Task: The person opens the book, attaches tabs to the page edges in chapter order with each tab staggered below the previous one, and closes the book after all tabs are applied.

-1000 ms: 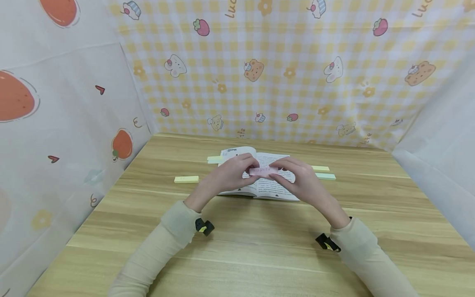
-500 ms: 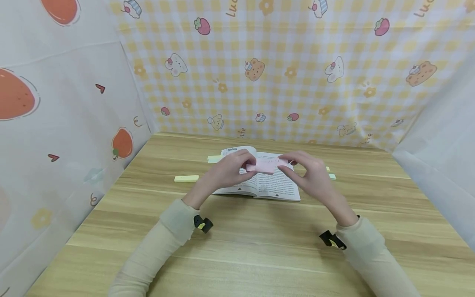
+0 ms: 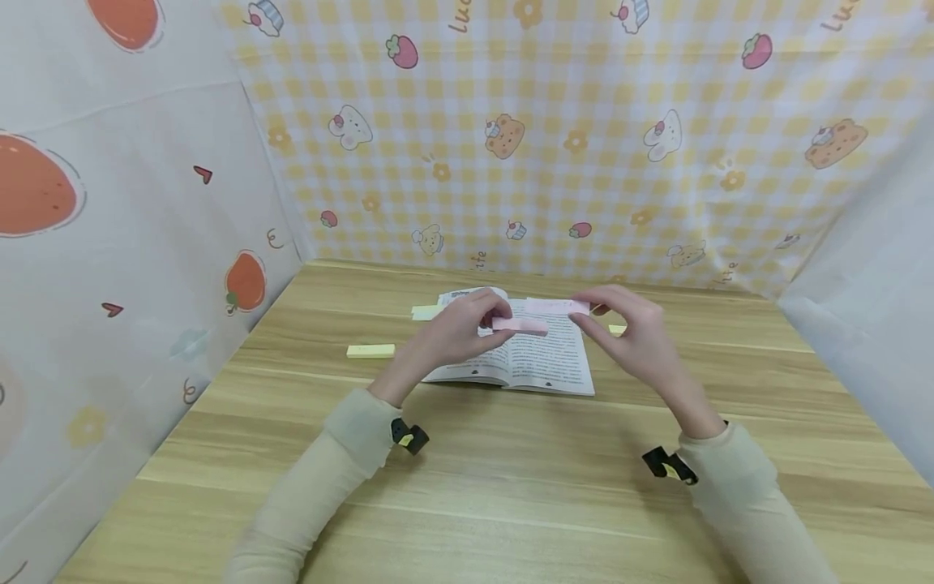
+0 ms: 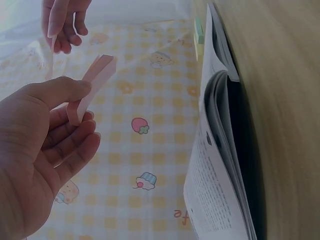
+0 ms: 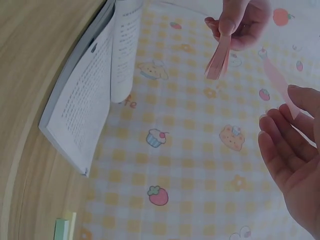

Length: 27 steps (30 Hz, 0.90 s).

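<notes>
My left hand (image 3: pixel 467 328) pinches a pad of pink sticky notes (image 3: pixel 521 326) between thumb and fingers, above the open book. In the left wrist view the sticky note pad (image 4: pixel 97 77) shows its layered edge. To the right and slightly higher, my right hand (image 3: pixel 627 332) pinches a single pink sticky note (image 3: pixel 556 307) by its right end. The strip (image 5: pixel 280 82) hangs apart from the pad in the right wrist view and bends a little. Beneath both hands lies the open book (image 3: pixel 547 365) with printed pages, partly covered by the hands.
Left of the book lies a yellow sticky note pad (image 3: pixel 370 351). Pale green and yellow tabs (image 3: pixel 426 312) stick out at the book's left edge. A green pad and a yellow one (image 5: pixel 62 227) lie to its right. A checked cloth (image 3: pixel 540 186) hangs behind the wooden table (image 3: pixel 511 487).
The pink sticky note has come off the pad. My right hand has moved right and up with it, while the left hand stays nearly in place holding the pad.
</notes>
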{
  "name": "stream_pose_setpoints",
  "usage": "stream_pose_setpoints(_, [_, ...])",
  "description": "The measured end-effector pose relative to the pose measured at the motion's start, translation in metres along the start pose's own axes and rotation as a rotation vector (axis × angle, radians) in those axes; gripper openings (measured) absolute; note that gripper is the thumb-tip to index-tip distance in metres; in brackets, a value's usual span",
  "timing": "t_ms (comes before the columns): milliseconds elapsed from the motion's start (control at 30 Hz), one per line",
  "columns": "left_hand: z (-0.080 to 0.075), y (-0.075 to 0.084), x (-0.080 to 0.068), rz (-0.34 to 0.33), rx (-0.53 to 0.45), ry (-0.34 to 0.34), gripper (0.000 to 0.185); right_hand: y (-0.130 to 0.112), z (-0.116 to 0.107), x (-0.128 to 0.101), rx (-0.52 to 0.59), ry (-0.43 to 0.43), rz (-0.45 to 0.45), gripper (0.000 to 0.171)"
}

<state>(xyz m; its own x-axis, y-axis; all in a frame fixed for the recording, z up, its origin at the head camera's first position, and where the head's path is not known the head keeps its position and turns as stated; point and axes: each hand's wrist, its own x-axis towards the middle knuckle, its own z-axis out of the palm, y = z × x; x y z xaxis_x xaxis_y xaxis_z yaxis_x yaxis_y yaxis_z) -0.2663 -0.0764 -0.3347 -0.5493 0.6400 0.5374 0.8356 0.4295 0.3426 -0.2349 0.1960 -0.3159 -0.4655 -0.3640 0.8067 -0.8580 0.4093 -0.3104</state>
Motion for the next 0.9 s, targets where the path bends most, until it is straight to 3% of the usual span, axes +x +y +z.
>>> stream_pose_setpoints(400, [0.009, 0.008, 0.017, -0.038, -0.022, -0.041, 0.016, 0.006, -0.018, 0.003, -0.045, 0.059, 0.042, 0.033])
stream_pose_setpoints(900, [0.045, 0.015, 0.046, -0.050, -0.048, -0.090, 0.017, 0.008, -0.038, 0.004, -0.103, 0.080, 0.085, 0.032])
